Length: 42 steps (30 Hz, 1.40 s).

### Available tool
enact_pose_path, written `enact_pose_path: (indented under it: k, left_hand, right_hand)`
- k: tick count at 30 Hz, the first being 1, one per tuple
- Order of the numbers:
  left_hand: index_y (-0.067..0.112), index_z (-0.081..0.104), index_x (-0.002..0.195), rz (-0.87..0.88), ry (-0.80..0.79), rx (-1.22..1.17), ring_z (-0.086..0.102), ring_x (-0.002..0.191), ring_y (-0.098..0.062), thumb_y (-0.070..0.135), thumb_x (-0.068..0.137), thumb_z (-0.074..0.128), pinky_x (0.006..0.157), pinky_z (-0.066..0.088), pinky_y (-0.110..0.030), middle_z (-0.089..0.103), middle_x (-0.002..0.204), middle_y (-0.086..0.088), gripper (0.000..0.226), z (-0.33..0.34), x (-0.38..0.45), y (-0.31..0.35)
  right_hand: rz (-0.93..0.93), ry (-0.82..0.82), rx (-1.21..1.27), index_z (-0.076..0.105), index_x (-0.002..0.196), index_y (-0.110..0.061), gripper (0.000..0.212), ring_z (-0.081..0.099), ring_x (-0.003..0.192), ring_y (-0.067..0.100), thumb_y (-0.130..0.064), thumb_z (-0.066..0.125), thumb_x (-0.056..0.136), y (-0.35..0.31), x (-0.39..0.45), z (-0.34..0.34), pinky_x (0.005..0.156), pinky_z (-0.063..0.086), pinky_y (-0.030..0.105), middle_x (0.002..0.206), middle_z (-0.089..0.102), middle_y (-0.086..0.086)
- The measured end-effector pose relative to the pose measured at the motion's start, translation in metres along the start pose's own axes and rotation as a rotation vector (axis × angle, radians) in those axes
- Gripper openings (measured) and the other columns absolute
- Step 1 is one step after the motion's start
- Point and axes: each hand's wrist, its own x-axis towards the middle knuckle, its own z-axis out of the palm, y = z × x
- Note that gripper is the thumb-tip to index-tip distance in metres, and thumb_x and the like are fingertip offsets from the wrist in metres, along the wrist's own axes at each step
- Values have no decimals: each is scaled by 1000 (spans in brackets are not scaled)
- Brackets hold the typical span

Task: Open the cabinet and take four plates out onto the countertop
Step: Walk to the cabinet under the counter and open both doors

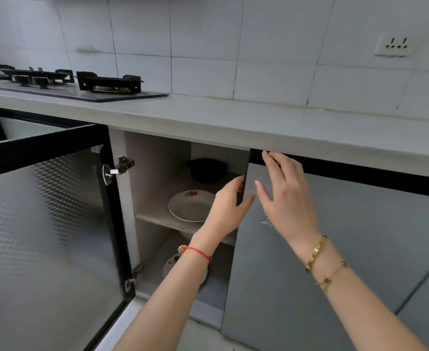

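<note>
The cabinet's left door [46,224] stands swung wide open. Its right door [335,249] is grey and nearly shut. My left hand [227,206] curls its fingers around that door's left edge. My right hand [284,196] lies flat and spread on the door's front, near its top corner. Inside, a white plate with a red pattern [191,205] rests on the middle shelf [162,221]. Another plate [172,264] lies on the cabinet floor, mostly hidden behind my left forearm. The grey countertop [233,122] runs above.
A black pot [207,169] sits at the back of the middle shelf. A black gas hob [69,83] lies on the countertop at left. The tiled wall carries a socket [393,45] at the right. The open left door juts out toward me.
</note>
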Motion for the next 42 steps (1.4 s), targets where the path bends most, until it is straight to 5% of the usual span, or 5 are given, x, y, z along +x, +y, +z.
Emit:
enact_pose_path:
  k: [8,14,22,33,42]
  left_hand:
    - [17,51,135,63,42,3,53,108,1,23,95,56,87,39,-5,62,124,2,41,-10,-24,2]
    - [14,57,131,138,38,-44,60,106,-4,19,94,59,97,48,-24,64,112,2,37,-28,-64,12]
    - [20,63,121,226,-32,-177,64,101,-5,9,89,63,95,47,-18,64,99,11,34,-42,-122,39]
    - [17,69,110,402,-169,-370,65,100,-10,15,80,77,89,48,-23,67,100,13,31,-25,-187,91]
    - [17,55,133,705,-226,-424,56,119,-14,27,84,73,100,44,-27,57,129,15,53,24,-212,117]
  right_hand:
    - [-13,-8,-53,39,142,-8,52,44,124,25,-28,51,95,-12,-12,-16,105,42,38,135,48,9]
    - [-45,52,-55,43,140,-11,49,44,120,23,-31,51,96,-31,-39,-47,101,42,33,132,49,6]
    - [-67,115,-3,45,140,-13,47,44,120,23,-31,52,97,-48,-86,-97,103,40,35,131,51,6]
    - [-107,222,-66,56,129,-3,44,53,113,28,-26,62,93,-45,-148,-180,101,43,38,119,59,13]
    - [-12,231,-129,54,128,-1,50,51,118,23,-27,68,89,-36,-198,-237,105,37,32,124,58,11]
